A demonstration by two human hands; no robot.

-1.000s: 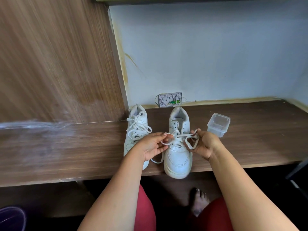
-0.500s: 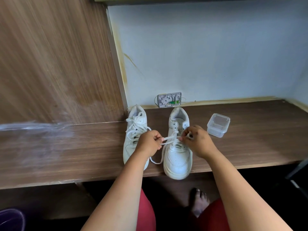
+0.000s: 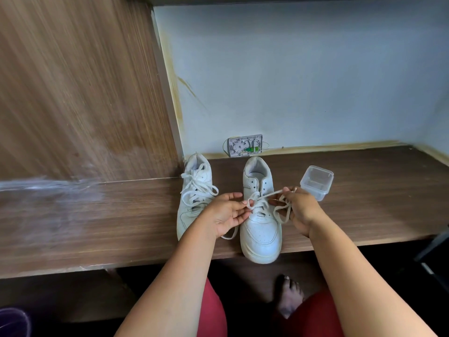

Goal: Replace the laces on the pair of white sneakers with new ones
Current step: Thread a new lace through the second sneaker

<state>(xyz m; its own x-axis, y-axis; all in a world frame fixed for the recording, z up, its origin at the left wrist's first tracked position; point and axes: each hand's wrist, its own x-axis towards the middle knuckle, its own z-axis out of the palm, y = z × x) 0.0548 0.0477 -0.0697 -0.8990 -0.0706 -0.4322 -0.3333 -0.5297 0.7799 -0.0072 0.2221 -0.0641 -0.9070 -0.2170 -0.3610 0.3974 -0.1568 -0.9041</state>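
We see two white sneakers standing side by side on the dark wooden worktop [image 3: 364,215], toes toward us. The left sneaker [image 3: 194,203] is fully laced and sits against the wooden side panel [image 3: 73,93]; its near part is hidden behind our left hand [image 3: 227,215]. The right sneaker [image 3: 261,222] lies between our hands, its toe overhanging the worktop's front edge. Our left hand pinches the white lace [image 3: 269,194] between thumb and fingertips just over the sneaker's eyelets, and a loose end trails below the palm. Our right hand [image 3: 301,210], just beside the sneaker's right flank, grips the other stretch of lace, pulled taut across the tongue, with a loop hanging under the fingers. A clear plastic container [image 3: 315,182] stands just beyond the right hand.
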